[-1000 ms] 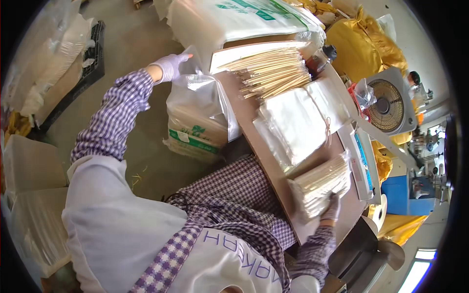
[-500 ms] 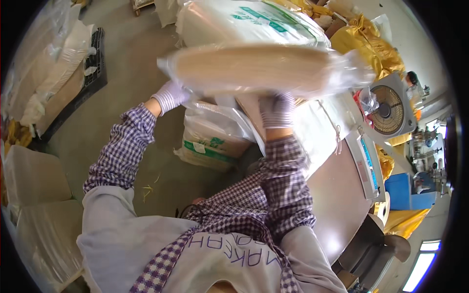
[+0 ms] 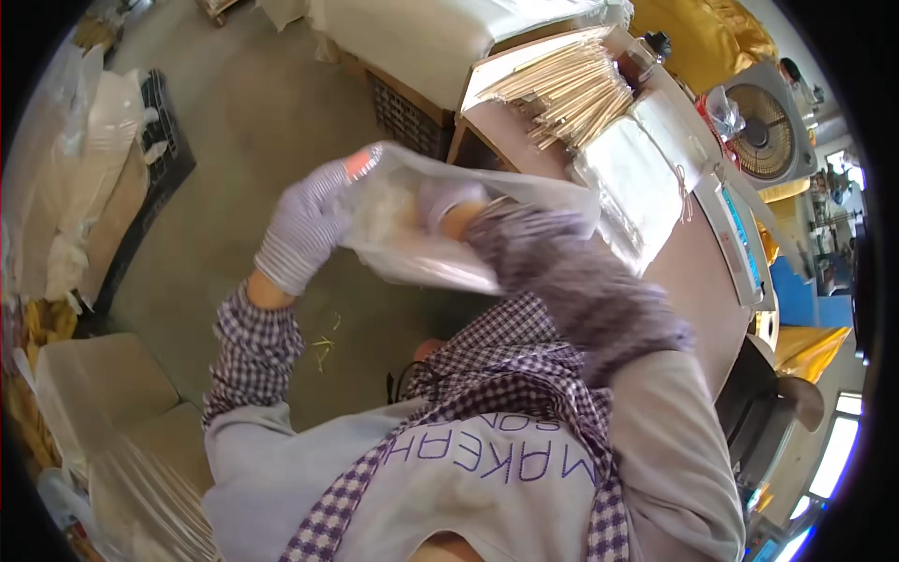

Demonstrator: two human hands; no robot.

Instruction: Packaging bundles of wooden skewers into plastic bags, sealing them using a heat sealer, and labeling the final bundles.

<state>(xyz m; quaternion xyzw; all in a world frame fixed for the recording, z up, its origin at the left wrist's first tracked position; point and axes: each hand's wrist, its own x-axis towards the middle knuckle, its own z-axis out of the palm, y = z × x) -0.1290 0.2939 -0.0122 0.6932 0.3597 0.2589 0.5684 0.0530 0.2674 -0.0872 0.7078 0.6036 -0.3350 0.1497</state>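
Observation:
A clear plastic bag (image 3: 426, 267) hangs in front of me above the floor, with something pale and beige blurred inside its left end. My left hand (image 3: 304, 220), in a white-and-purple striped knit glove, is closed on the bag's left edge. An orange-red patch shows at its fingertips. Reaching across from the right, my right hand (image 3: 454, 203) is at the middle of the bag, in a similar glove. Motion smears it and plastic partly covers its fingers, so its grip is unclear. Checked sleeve covers are on both forearms.
On the table (image 3: 688, 281) to the right lie a pile of thin wooden sticks (image 3: 585, 89), white plastic sheets (image 3: 637, 173) and a flat device with a blue strip (image 3: 735, 234). A grey fan (image 3: 760, 126) stands beyond. A black pallet (image 3: 169, 155) and wrapped packs (image 3: 108, 393) are at the left.
The long plastic-wrapped pack held level across both hands is no longer seen that way; plastic is now lower and nearer. My right hand moved inward and down. The green-printed sacks are out of sight.

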